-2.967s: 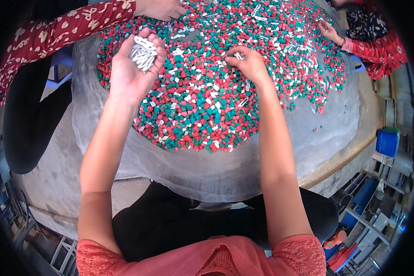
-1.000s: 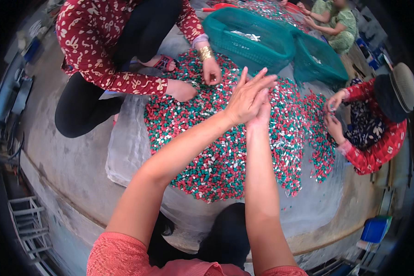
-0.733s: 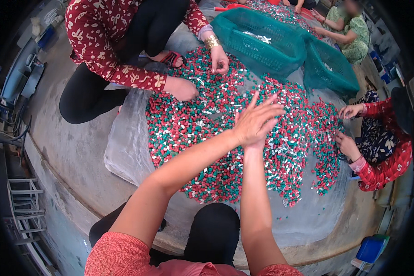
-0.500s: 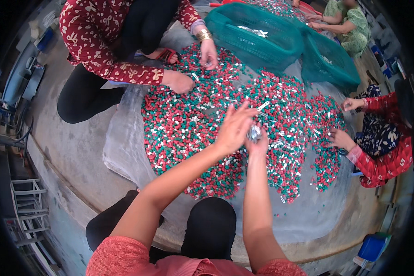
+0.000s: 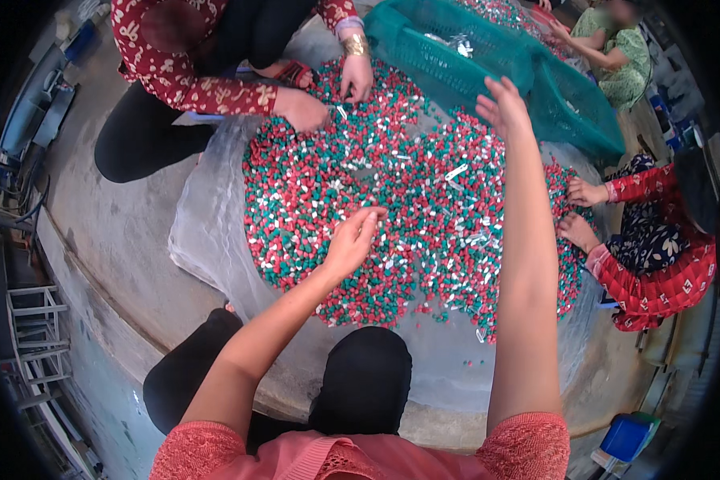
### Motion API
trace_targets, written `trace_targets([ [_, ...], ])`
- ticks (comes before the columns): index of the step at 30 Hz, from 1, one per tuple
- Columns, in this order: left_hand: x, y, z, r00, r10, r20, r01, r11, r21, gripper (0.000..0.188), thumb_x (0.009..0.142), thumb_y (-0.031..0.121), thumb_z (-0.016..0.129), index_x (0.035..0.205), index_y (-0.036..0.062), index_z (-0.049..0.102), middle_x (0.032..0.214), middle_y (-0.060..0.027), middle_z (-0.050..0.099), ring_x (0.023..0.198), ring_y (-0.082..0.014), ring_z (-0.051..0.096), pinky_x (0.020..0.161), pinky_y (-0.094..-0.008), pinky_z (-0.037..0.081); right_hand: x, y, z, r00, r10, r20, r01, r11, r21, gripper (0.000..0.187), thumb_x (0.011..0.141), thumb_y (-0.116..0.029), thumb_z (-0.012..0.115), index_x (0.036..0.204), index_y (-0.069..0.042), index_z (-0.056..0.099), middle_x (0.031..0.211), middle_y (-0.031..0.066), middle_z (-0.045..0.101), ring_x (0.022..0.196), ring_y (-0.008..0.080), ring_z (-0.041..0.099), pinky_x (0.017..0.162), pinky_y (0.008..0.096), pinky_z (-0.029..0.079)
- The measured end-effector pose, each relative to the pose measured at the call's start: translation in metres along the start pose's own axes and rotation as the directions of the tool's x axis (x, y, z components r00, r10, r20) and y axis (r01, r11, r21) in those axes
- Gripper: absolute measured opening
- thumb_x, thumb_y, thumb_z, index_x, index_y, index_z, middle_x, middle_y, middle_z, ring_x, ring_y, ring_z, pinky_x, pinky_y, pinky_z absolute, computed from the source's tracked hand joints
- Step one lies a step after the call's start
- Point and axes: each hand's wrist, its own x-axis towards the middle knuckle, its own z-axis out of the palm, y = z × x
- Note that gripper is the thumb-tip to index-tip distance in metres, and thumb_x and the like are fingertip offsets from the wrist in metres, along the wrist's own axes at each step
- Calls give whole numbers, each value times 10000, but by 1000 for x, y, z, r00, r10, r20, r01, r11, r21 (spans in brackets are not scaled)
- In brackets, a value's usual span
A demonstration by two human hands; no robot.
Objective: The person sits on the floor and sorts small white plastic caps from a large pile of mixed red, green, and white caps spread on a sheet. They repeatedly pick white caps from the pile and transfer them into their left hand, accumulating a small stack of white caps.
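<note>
Both hands of the person are bare and well apart, over or beside the work. The left hand [image 5: 352, 242] hangs above the middle of the pile of small pieces [image 5: 312, 208], its fingers drawn close together and slightly bent; whether anything sits inside it, I cannot tell. The right hand [image 5: 504, 106] reaches much farther out, its fingers wide and loosely curved, with nothing visible between them. It overlaps the near wall of a teal basket [image 5: 424, 68] in the view, but I cannot tell whether it touches.

The pile, red, green and white, spreads across a translucent sheet [image 5: 204, 216] on the concrete floor [image 5: 108, 232]. A few longer white strips [image 5: 456, 172] lie on top of it, between the two hands. More white pieces [image 5: 462, 46] rest inside the teal basket, and a second teal basket [image 5: 572, 128] stands just beside it on the right.

On the left, a co-worker in a dark red patterned sleeve [image 5: 224, 94] has both hands low at the pile's far left edge, a gold-coloured band [image 5: 356, 44] around one wrist. On the right, another co-worker's hands, below a red sleeve [image 5: 644, 280], are at the pile's right edge. Farther back sits a person in light green patterned clothing [image 5: 622, 72]
</note>
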Motion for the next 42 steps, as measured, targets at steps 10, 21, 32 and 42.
trace_targets([
  [10, 4, -41, 42, 929, -95, 359, 54, 991, 121, 202, 850, 140, 559, 1010, 30, 612, 923, -62, 646, 855, -132, 600, 756, -263, 466, -227, 160, -147, 974, 51, -221, -128, 928, -351, 586, 740, -42, 637, 1274, -72, 398, 1116, 125, 496, 946, 168, 536, 769, 293, 482],
  [21, -14, -55, 141, 838, 37, 544, -347, 807, 479, 623, 680, -11, 551, 1270, 69, 368, 1181, -170, 442, 1056, -346, 482, 863, -415, 440, -334, 248, -169, 696, -75, -714, -644, 375, -667, 675, 626, -57, 671, 1238, -99, 392, 1092, 183, 470, 983, 323, 474, 878, 393, 402],
  [32, 5, -38, 152, 735, -111, 669, 50, 993, 109, 559, 682, 34, 568, 1217, -13, 412, 1132, -191, 528, 1079, -272, 508, 936, -331, 377, -257, 237, -61, 918, -145, -368, -79, 844, -531, 586, 649, -78, 618, 1203, -31, 432, 1117, 233, 459, 1046, 331, 464, 916, 389, 390],
  [42, 27, 9, 37, 802, -14, 598, -343, 809, 478, 308, 731, -63, 498, 958, 87, 644, 1039, -135, 611, 991, -285, 570, 843, -361, 451, -298, 179, -96, 994, 23, -109, -68, 898, -435, 242, 744, -43, 612, 978, -105, 625, 910, 93, 639, 844, 230, 622, 730, 328, 497],
])
